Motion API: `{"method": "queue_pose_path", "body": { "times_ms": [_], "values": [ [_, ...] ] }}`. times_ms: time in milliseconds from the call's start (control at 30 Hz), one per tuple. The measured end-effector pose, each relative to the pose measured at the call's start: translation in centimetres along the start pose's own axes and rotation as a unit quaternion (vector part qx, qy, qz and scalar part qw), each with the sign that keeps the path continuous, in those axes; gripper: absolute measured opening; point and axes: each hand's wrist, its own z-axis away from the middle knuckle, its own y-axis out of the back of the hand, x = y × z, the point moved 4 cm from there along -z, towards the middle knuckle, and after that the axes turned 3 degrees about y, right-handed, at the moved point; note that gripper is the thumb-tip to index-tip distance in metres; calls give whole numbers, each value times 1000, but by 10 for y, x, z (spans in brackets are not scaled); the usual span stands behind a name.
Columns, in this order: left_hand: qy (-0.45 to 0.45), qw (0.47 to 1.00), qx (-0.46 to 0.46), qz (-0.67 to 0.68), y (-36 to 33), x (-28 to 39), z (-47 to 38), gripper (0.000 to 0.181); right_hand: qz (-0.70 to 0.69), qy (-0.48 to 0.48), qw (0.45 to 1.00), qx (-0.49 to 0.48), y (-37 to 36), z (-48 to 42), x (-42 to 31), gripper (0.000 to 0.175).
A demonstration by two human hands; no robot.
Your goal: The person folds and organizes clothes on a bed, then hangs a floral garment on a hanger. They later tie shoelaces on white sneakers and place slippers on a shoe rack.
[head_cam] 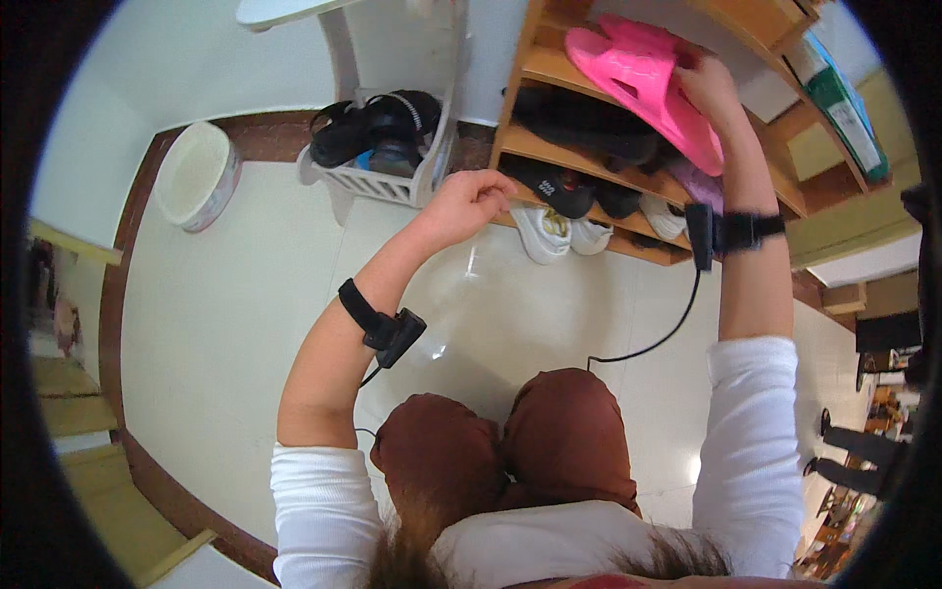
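My right hand (pixel 708 87) grips a pair of bright pink slippers (pixel 640 73) by the straps, in front of the upper part of a wooden shoe rack (pixel 559 65). The slippers tilt down to the right and hide part of the shelves. My left hand (pixel 471 205) hovers by the rack's lower left edge, its fingers loosely curled with nothing visible in them. Beneath the slippers, black shoes (pixel 548 188) rest on a lower shelf. White shoes (pixel 544 234) stick out from the bottom level.
A pale plastic rack (pixel 368 182) holding black sandals (pixel 342 132) stands left of the shoe rack. Further left is a round white bin (pixel 199 177). A green box (pixel 846 118) sits at the upper right. Another person's legs (pixel 854 456) show at the far right.
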Motion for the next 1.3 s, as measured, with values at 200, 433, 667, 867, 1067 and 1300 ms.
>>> {"method": "queue_pose_path", "body": {
  "times_ms": [200,433,667,867,1067,1300],
  "values": [
    [-3,963,194,-185,66,-18,27,17,24,261,944,200,-26,101,-129,33],
    [28,723,407,-558,179,-40,25,34,-155,195,954,-167,-220,111,-202,35],
    [186,773,306,-523,198,-61,17,38,5,108,968,-228,-303,74,-218,53],
    [1,715,442,-542,195,-11,38,24,-36,208,968,-132,-242,80,-222,44],
    [-131,815,394,-404,159,93,95,28,-137,290,944,-77,-134,110,-200,45],
    [-160,936,76,-305,81,126,108,26,-130,299,925,-195,-55,167,-123,46]
  ]
}}
